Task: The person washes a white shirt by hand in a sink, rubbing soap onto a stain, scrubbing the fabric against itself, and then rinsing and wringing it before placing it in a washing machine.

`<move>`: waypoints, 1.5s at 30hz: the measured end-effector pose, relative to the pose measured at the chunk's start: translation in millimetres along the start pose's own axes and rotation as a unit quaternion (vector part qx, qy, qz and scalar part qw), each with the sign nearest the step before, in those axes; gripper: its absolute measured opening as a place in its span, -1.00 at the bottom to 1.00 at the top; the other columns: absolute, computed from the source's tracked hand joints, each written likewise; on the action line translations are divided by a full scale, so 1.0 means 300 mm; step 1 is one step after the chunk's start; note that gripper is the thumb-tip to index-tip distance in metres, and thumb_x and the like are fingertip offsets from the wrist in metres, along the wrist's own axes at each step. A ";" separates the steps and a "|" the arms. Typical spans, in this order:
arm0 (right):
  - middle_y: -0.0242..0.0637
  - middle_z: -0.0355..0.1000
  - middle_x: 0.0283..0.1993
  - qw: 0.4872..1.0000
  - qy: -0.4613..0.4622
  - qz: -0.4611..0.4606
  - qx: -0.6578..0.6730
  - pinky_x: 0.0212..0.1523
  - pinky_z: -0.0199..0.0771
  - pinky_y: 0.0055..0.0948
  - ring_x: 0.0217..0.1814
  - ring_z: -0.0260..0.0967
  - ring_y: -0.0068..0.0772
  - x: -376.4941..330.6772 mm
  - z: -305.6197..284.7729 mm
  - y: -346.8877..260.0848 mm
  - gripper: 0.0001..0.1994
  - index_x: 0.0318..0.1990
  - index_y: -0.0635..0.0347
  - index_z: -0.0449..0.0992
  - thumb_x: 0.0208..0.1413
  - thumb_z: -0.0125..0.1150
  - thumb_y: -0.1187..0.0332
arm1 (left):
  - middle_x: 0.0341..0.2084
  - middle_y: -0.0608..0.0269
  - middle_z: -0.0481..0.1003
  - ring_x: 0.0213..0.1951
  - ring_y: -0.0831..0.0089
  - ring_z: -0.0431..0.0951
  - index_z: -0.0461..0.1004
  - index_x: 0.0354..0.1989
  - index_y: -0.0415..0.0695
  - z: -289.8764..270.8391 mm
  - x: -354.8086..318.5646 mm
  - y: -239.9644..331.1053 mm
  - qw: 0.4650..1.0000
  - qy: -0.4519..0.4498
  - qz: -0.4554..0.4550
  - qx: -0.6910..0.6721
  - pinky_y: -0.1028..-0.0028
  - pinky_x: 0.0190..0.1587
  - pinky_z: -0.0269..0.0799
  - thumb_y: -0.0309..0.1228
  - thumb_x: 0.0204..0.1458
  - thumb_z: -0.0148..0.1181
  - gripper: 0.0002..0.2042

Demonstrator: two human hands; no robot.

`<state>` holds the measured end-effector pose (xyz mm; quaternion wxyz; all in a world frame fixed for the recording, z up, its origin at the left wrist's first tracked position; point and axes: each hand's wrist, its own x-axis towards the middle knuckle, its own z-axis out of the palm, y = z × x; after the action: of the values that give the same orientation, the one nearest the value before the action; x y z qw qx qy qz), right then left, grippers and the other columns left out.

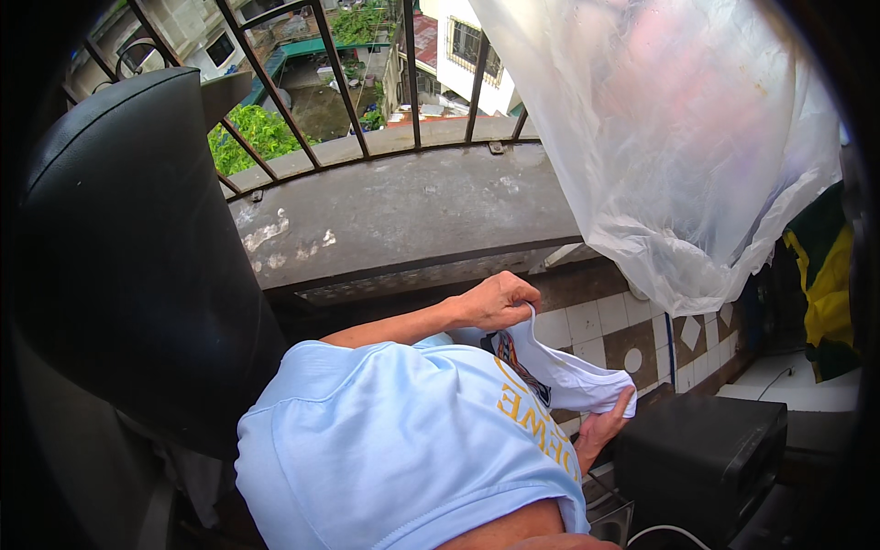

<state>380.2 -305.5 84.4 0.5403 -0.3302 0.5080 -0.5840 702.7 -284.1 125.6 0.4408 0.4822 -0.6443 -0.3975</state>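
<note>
White garment [573,376], a printed shirt by the look of it, is stretched between my two hands at the centre of the scene, just in front of a tiled wall [605,335]. My left hand [495,301] has its fingers clenched on the upper edge of the cloth, while my right hand [603,423] grips the lower edge from beneath, fingers curled into the fabric. A pale blue shirt [394,449] with yellow lettering fills the near foreground, and I cannot tell whether it is draped over my arm or lying loose. To the left stands a large black curved object [128,257]. A translucent plastic sheet [678,137] hangs at the upper right, with a yellow and green cloth [825,275] at the far right edge. A black box [701,458] sits near right. Beyond the concrete ledge [403,206], metal railings [339,73] frame rooftops and greenery below.
</note>
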 end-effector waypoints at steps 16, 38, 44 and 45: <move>-0.19 0.40 -0.08 1.000 -0.009 0.023 0.009 0.01 0.31 -0.34 -0.05 0.36 -0.33 -0.012 -0.013 0.010 -0.62 -0.09 0.32 0.42 0.22 0.03 0.11 | -0.64 0.05 0.42 -0.56 0.34 0.44 0.46 -0.48 -0.34 0.027 -0.020 -0.019 1.000 -0.011 0.011 -0.001 0.38 -0.44 0.38 -0.49 -0.21 -0.05 -0.81; -0.20 0.42 -0.09 1.000 -0.001 0.022 0.007 0.00 0.33 -0.36 -0.07 0.37 -0.35 -0.004 0.031 0.037 -0.63 -0.11 0.33 0.45 0.22 0.03 0.13 | -0.64 0.06 0.43 -0.55 0.33 0.45 0.47 -0.47 -0.33 0.009 -0.020 -0.023 1.000 -0.024 -0.001 0.015 0.38 -0.44 0.40 -0.45 -0.22 -0.06 -0.78; -0.19 0.42 -0.09 1.000 -0.007 0.023 0.018 0.01 0.33 -0.35 -0.06 0.36 -0.35 -0.004 0.029 0.058 -0.63 -0.10 0.32 0.44 0.22 0.04 0.13 | -0.64 0.06 0.43 -0.55 0.32 0.45 0.47 -0.48 -0.33 0.001 -0.019 -0.032 1.000 -0.024 0.003 0.018 0.37 -0.43 0.40 -0.45 -0.22 -0.06 -0.78; -0.19 0.42 -0.09 1.000 -0.006 0.023 0.017 0.02 0.33 -0.35 -0.06 0.36 -0.35 -0.004 0.030 0.061 -0.63 -0.10 0.32 0.44 0.22 0.04 0.14 | -0.64 0.06 0.43 -0.55 0.32 0.45 0.47 -0.48 -0.33 0.000 -0.020 -0.034 0.999 -0.024 0.002 0.021 0.37 -0.43 0.40 -0.46 -0.22 -0.06 -0.78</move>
<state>394.2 -304.5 69.7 0.5618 -0.3130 0.5023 -0.5781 706.3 -280.5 115.0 0.4161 0.4801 -0.6639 -0.3944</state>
